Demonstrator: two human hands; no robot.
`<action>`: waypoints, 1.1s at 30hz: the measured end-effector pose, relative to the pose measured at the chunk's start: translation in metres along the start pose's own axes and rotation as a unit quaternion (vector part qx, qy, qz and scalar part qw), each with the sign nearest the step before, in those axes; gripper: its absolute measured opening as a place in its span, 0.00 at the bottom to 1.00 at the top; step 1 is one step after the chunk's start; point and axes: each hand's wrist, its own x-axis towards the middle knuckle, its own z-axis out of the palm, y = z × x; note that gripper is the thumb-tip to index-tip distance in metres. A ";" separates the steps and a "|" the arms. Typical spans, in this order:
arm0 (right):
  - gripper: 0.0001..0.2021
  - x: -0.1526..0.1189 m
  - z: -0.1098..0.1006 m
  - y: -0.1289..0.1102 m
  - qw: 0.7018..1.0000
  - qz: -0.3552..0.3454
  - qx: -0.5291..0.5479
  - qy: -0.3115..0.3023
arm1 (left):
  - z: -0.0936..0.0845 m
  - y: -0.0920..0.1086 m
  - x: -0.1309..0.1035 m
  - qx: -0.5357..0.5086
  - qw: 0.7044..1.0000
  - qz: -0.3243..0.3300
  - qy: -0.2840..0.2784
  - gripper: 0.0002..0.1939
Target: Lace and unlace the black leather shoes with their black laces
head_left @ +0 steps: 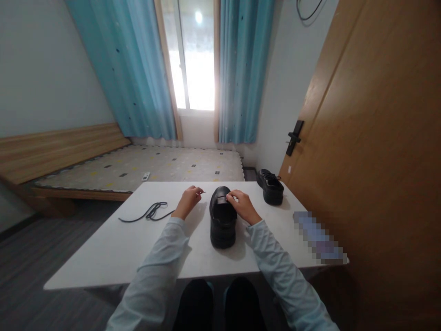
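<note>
A black shoe (pixel 223 232) stands upright on the white table (pixel 144 257), its heel towards me and no lace visible across its tongue. My right hand (pixel 242 205) is at the shoe's upper right side, its fingers closed on the edge near the tongue. To the left of the shoe, my left hand (pixel 189 201) pinches a dark shoelace, whose tip pokes out past the fingers. The rest of that black shoelace (pixel 151 212) lies looped on the table and runs under my left wrist.
A second black shoe (pixel 272 187), with its lace in, stands at the table's far right corner. A blurred-out flat item (pixel 319 239) lies by the right edge. Beyond are a bed (pixel 172 161) with a small white object (pixel 146 176) and a wooden door (pixel 372 151) at the right.
</note>
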 end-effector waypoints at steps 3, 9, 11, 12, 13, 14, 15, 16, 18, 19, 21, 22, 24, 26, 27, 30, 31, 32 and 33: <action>0.13 0.014 0.003 -0.003 0.997 0.017 -0.068 -0.023 | -0.002 0.004 -0.001 -0.070 0.997 0.013 0.017 0.13; 0.11 0.042 0.017 -0.003 0.986 0.078 -0.146 -0.015 | -0.001 0.015 -0.003 -0.118 0.992 0.037 0.026 0.09; 0.15 0.047 0.020 -0.002 0.985 0.093 -0.148 -0.006 | 0.001 0.017 -0.003 -0.150 0.988 0.033 0.012 0.08; 0.17 0.049 0.021 -0.003 0.984 0.098 -0.150 -0.003 | 0.002 0.018 -0.003 -0.167 0.985 0.029 0.002 0.07; 0.19 0.050 0.022 -0.004 0.983 0.101 -0.155 -0.002 | 0.003 0.018 -0.003 -0.183 0.983 0.026 -0.010 0.08; 0.21 0.051 0.022 -0.005 0.981 0.105 -0.163 -0.003 | 0.003 0.019 -0.004 -0.195 0.980 0.025 -0.023 0.08; 0.22 0.051 0.022 -0.008 0.979 0.109 -0.172 -0.007 | 0.004 0.019 -0.004 -0.202 0.978 0.026 -0.034 0.09; 0.22 0.051 0.023 -0.010 0.977 0.113 -0.181 -0.015 | 0.004 0.020 -0.005 -0.206 0.977 0.030 -0.043 0.10; 0.22 0.050 0.023 -0.013 0.974 0.120 -0.190 -0.040 | 0.003 0.020 -0.005 -0.199 0.978 0.039 -0.047 0.12; 0.22 0.049 0.023 -0.014 0.973 0.121 -0.187 -0.052 | 0.002 0.020 -0.005 -0.191 0.980 0.043 -0.044 0.12; 0.19 0.046 0.022 -0.014 0.975 0.123 -0.172 -0.069 | 0.002 0.020 -0.005 -0.177 0.982 0.046 -0.036 0.12; 0.18 0.045 0.021 -0.013 0.976 0.125 -0.162 -0.075 | 0.002 0.019 -0.005 -0.173 0.983 0.048 -0.032 0.12; 0.14 0.042 0.019 -0.008 0.977 0.127 -0.146 -0.085 | 0.002 0.018 -0.004 -0.173 0.983 0.056 -0.024 0.12; 0.10 0.039 0.018 -0.003 0.979 0.119 -0.138 -0.095 | 0.002 0.016 -0.004 -0.174 0.982 0.066 -0.012 0.11; 0.09 0.037 0.018 -0.001 0.979 0.114 -0.137 -0.098 | 0.002 0.015 -0.004 -0.174 0.982 0.072 -0.007 0.11; 0.09 0.035 0.017 0.002 0.979 0.106 -0.137 -0.104 | 0.002 0.012 -0.005 -0.170 0.981 0.089 -0.002 0.09; 0.09 0.035 0.017 0.003 0.979 0.107 -0.138 -0.106 | 0.002 0.012 -0.006 -0.168 0.981 0.093 -0.003 0.09; 0.09 0.035 0.017 0.003 0.978 0.109 -0.138 -0.108 | 0.002 0.011 -0.006 -0.166 0.982 0.094 -0.002 0.08; 0.09 0.035 0.017 0.002 0.978 0.111 -0.138 -0.111 | 0.003 0.011 -0.006 -0.165 0.982 0.094 0.000 0.08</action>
